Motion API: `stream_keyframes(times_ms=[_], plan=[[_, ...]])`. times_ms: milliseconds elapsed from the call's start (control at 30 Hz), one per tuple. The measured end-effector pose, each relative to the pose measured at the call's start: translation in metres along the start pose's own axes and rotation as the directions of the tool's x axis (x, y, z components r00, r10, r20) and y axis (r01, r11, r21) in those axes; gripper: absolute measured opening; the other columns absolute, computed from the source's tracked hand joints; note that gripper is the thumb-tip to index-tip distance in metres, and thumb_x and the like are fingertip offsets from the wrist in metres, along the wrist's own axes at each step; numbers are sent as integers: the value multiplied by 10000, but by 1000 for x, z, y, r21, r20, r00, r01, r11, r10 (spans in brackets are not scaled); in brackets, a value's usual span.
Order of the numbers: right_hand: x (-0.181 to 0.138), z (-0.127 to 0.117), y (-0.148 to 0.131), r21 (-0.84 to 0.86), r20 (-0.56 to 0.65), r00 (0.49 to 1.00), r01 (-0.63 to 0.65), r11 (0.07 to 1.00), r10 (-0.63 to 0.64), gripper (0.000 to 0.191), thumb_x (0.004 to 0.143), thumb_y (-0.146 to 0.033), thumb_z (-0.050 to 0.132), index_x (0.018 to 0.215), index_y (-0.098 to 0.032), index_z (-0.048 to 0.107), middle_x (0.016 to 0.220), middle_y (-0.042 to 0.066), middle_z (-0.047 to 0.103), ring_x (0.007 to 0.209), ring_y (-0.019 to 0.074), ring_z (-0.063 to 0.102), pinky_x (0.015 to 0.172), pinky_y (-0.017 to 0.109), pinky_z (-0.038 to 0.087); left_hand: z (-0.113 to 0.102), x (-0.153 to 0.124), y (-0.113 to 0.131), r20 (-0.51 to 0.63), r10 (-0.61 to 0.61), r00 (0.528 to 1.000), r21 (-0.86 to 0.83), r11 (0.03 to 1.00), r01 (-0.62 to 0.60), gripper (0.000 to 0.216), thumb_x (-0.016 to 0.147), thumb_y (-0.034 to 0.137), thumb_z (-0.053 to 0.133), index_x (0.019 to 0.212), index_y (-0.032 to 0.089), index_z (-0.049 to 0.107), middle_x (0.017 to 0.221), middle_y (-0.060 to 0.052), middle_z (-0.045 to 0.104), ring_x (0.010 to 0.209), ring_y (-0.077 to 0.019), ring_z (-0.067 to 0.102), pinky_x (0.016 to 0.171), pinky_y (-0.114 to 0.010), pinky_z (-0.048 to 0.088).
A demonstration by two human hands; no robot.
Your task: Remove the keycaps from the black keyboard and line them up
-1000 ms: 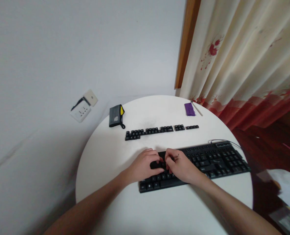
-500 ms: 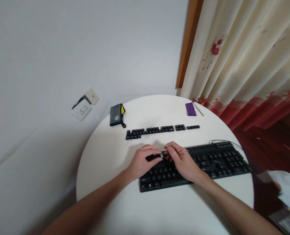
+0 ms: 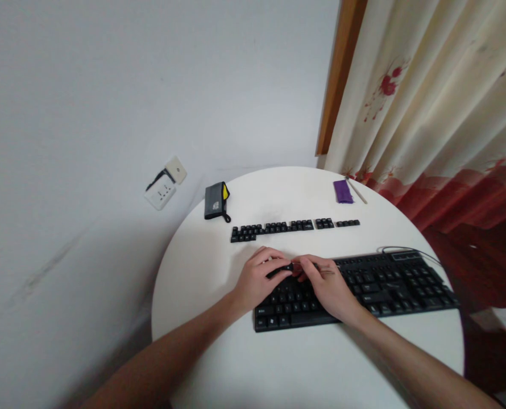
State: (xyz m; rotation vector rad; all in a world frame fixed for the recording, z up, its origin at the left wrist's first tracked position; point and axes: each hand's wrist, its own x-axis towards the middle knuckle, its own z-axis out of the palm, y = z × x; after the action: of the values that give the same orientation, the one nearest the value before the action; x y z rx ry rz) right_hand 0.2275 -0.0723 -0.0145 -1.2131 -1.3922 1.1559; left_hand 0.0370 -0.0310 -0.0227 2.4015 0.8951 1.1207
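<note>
Both hands are over the left part of the black keyboard (image 3: 376, 284), which lies on the round white table (image 3: 202, 272). The left hand (image 3: 257, 281) has its fingers curled and pinches a small black piece (image 3: 282, 269) just above the keys. The right hand (image 3: 330, 287) brings its fingertips together on the other end of the same piece, so the two hands almost touch. The hands cover the keys under them, and I cannot tell what the piece exactly is.

Behind the hands, a row of loose keycaps (image 3: 293, 227) lies apart from the keyboard. Further back are a grey pouch (image 3: 214, 201) with a yellow corner, a purple cloth (image 3: 343, 191) and a thin stick (image 3: 357, 191) just beside it. A curtain (image 3: 440, 113) hangs at the right.
</note>
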Motion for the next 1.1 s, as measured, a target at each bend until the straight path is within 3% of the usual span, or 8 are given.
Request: stream_keyframes(times_ms=[400,533,700,900,1100], plan=[[4,1,-1,74,-67,997,-42,996,47,474,920,-561,504,845,-153,733,803,79,732,723,207,657,676,312,537,0,1,6,75,101,992,115,987,-109,111,906,245,642,980,226,722,923,-55,715,860,-191,614,814,-367,500],[4,1,0,134,-93,994,-52,990,64,488,901,-589,522,851,-149,729,819,88,733,741,214,664,659,314,538,-4,5,2,13,82,997,87,993,-83,127,879,249,671,992,217,718,922,-56,690,868,-188,599,819,-359,491],[6,-2,2,195,-117,990,-58,979,82,494,891,-597,542,869,-138,723,815,99,730,727,211,661,657,317,537,-26,30,-29,-87,-64,994,277,957,86,116,837,301,716,931,242,752,1008,-66,598,1002,-226,515,900,-390,449],[8,-4,6,177,-117,989,-63,982,85,505,895,-602,534,879,-138,733,840,107,737,746,214,665,647,309,528,-36,36,-72,6,-138,990,468,876,119,95,809,284,721,881,227,746,1060,-70,574,1032,-254,477,923,-433,375],[9,-8,9,186,-122,989,-61,981,84,490,891,-589,553,858,-139,744,846,107,743,749,214,664,644,306,528,-39,26,-87,75,-187,979,493,861,127,105,810,349,728,859,260,753,1114,-62,548,1060,-261,462,908,-426,349]])
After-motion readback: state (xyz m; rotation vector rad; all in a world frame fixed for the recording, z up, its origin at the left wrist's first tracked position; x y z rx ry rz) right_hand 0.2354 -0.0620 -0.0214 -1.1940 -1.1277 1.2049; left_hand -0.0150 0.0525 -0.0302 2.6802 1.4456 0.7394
